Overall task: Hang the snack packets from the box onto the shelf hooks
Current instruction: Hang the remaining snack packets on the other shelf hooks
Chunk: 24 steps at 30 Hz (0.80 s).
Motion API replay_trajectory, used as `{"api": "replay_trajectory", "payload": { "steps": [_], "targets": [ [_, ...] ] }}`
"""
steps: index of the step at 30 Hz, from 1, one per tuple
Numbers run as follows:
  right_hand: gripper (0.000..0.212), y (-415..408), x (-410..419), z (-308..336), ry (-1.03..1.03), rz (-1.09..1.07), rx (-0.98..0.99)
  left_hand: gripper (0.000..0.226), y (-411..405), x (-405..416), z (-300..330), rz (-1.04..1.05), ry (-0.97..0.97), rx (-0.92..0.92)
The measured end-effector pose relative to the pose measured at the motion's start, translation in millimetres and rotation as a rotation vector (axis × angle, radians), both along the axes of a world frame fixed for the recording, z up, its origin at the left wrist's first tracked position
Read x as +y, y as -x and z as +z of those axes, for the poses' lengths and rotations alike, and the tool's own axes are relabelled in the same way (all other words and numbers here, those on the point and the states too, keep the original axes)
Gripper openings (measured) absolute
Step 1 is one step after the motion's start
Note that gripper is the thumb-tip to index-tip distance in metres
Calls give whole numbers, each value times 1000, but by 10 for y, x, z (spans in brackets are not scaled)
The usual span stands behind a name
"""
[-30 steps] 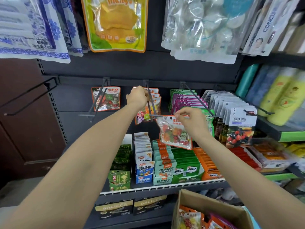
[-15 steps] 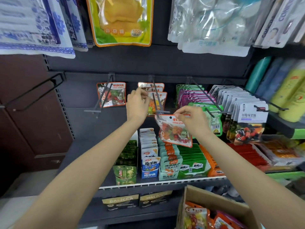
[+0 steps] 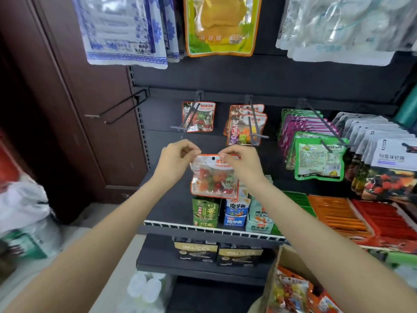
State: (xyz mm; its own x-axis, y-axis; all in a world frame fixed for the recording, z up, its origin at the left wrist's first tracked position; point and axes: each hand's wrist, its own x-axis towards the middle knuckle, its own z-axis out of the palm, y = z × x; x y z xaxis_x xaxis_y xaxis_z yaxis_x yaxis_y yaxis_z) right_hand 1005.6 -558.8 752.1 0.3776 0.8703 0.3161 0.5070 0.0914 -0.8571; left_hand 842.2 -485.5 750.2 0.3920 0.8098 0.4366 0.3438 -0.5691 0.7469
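Glossy clear plastic on the snack packet (image 3: 214, 177) under the left hand (image 3: 174, 158); above it, matt black metal hooks (image 3: 188, 118); lower right, dull brown cardboard box (image 3: 293, 256).

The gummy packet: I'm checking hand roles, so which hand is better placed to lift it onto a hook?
Probably the left hand: it pinches the gummy packet's top corner just below the hook holding one matching packet; the right hand covers the other corner.

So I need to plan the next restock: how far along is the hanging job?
Done: one orange packet hangs on the left hook and several on the middle hook. In hand: both the left hand and right hand pinch a packet by its top corners, below the hooks, not yet threaded. Left: more packets in the box.
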Motion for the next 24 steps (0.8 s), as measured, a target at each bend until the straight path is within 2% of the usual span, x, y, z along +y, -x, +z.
{"api": "replay_trajectory", "payload": {
  "steps": [5,11,24],
  "targets": [
    [8,367,282,147,-91,54,8,7,389,137,161,90,-35,0],
    [7,511,597,191,-106,27,-3,6,430,384,241,204,-68,11],
    [9,405,856,127,-177,27,-77,10,348,734,201,108,-26,-10]
  ]
}}
